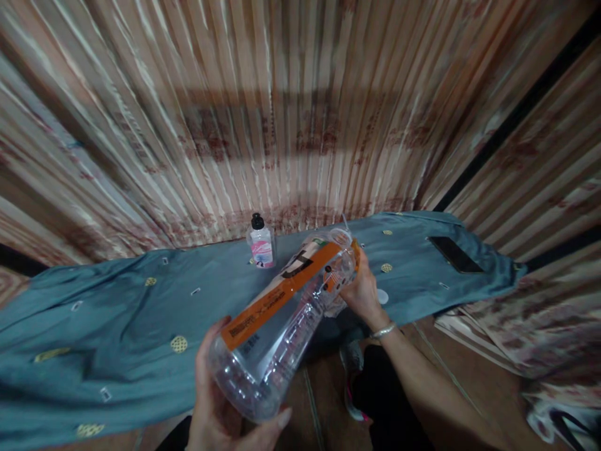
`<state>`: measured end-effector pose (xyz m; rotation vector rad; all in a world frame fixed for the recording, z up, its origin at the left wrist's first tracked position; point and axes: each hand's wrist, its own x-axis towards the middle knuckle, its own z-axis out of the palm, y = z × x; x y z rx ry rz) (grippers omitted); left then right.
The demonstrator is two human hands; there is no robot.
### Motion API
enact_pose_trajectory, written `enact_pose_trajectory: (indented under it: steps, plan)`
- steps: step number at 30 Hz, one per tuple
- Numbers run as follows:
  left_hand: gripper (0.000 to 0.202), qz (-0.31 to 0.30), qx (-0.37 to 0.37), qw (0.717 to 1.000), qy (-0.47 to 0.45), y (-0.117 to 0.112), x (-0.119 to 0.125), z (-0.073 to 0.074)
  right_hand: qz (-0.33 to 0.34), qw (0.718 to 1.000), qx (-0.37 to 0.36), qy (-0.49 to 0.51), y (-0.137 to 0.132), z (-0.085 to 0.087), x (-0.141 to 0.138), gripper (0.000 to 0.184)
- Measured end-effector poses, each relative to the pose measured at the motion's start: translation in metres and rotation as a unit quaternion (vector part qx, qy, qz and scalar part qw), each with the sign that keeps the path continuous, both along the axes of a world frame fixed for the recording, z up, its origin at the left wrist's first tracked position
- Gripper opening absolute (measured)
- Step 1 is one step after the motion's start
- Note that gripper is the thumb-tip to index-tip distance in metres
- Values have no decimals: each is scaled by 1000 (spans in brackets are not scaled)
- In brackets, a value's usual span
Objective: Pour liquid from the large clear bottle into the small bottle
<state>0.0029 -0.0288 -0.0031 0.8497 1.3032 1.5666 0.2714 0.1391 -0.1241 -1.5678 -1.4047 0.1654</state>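
Pleated, red-patterned curtains (300,119) hang dimly lit behind a teal-draped surface (126,313), above brown tiled floor (323,388)

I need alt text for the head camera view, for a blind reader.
A person's left hand and right hand hold a large clear plastic container aslant, the left at its base. Below, on a blue-green cloth, stands a small black-capped bottle; a flat dark object lies farther right. A patterned curtain hangs behind.

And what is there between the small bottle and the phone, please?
In the head view, the large bottle and the right hand come between the small bottle and the phone, with blue cloth showing too.
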Motion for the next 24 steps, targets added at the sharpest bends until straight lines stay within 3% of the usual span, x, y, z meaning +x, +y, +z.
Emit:
enact_pose_trajectory:
  steps: [12,18,24]
  plan:
    - [125,-10,-28,1000,2,-1,-3,-2,-7,1000,-3,1,2,0,-1,115]
    - [120,-17,-13,999,29,-1,-5,-5,-12,1000,-10,-6,2,-2,0,119]
    - [121,-13,-20,999,26,-1,-3,1,-11,1000,-13,2,1,2,-1,123]
